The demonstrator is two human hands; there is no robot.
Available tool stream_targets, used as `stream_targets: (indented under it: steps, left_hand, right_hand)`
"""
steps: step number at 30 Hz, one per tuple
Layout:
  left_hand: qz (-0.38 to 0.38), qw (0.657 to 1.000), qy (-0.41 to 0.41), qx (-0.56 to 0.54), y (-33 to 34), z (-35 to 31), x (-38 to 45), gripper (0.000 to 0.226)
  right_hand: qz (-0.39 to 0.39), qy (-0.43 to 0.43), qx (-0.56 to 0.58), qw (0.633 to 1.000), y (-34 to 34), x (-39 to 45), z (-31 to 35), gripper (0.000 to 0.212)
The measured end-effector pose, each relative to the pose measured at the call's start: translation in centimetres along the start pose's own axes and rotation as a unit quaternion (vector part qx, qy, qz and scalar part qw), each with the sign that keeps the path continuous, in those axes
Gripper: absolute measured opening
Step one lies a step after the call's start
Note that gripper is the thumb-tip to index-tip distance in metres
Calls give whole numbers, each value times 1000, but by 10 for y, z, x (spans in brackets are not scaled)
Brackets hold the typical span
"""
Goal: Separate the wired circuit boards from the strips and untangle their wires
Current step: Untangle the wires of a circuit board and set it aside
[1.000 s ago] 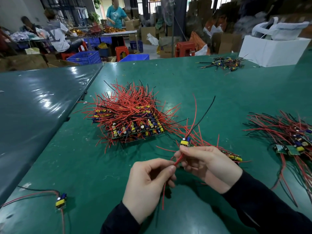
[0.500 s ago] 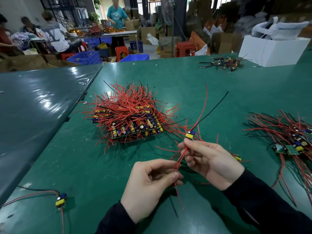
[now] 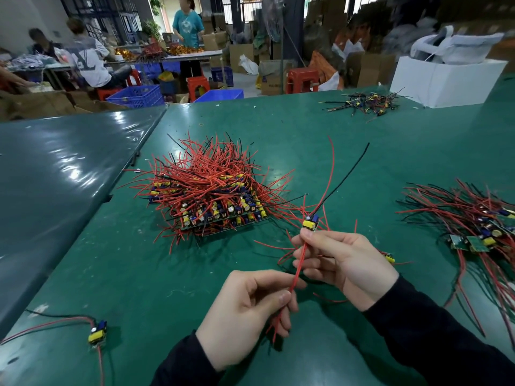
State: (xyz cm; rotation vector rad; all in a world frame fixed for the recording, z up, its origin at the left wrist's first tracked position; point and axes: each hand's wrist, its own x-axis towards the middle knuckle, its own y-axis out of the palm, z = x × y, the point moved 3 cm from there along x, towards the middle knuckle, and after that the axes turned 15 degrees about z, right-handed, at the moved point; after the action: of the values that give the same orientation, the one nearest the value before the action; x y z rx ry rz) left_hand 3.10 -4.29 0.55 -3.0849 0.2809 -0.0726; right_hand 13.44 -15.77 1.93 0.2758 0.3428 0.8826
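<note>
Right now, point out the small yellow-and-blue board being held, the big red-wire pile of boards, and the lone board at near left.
small yellow-and-blue held board (image 3: 310, 223), head view, yellow component.
big red-wire pile (image 3: 211, 176), head view, tangle's middle.
lone near-left board (image 3: 97, 334), head view, yellow part.

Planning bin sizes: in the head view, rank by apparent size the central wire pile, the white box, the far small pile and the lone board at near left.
1. Central wire pile
2. White box, though it is farther off, so unsure
3. Far small pile
4. Lone board

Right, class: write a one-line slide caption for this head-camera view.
Right hand holds a small wired circuit board while left hand pinches its red wire above the green table.
</note>
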Motion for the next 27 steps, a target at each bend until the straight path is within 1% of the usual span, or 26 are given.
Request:
stream_targets:
  steps: [3, 5, 7, 10, 13, 16, 20, 23, 26, 27]
  left_hand:
    - [-1, 996, 17, 91, 1, 0, 0, 18]
    - [-13, 992, 28, 120, 2, -1, -1, 17]
    - [-18, 995, 28, 98, 2, 0, 0, 16]
    - [1, 998, 11, 67, 3, 3, 0, 16]
    - [21, 997, 22, 76, 4, 3, 0, 17]
    - [15, 995, 43, 89, 5, -1, 0, 18]
    - [19, 996, 31, 87, 5, 2, 0, 15]
    - [22, 993, 42, 109, 5, 1, 0, 12]
    - [23, 982, 72, 174, 7, -3, -1, 12]
    - [24, 980, 71, 187, 6, -3, -2, 11]
  right_hand:
    - [0, 11, -17, 1000, 1, -1, -2, 21]
    - [-2, 16, -18, 1000, 1, -1, -2, 21]
    - [-10, 8, -12, 1000, 0, -1, 0, 20]
    - [-30, -14, 12, 999, -5, 0, 5, 19]
    - [-38, -16, 23, 999, -7, 1, 7, 20]
    - [-24, -2, 30, 999, -4, 1, 4, 19]
    - [-43, -12, 40, 998, -9, 0, 8, 19]
    - [-37, -11, 47, 998, -10, 0, 9, 18]
    - [-19, 4, 22, 1000, -6, 0, 7, 19]
    - [-19, 3, 12, 1000, -7, 0, 7, 19]
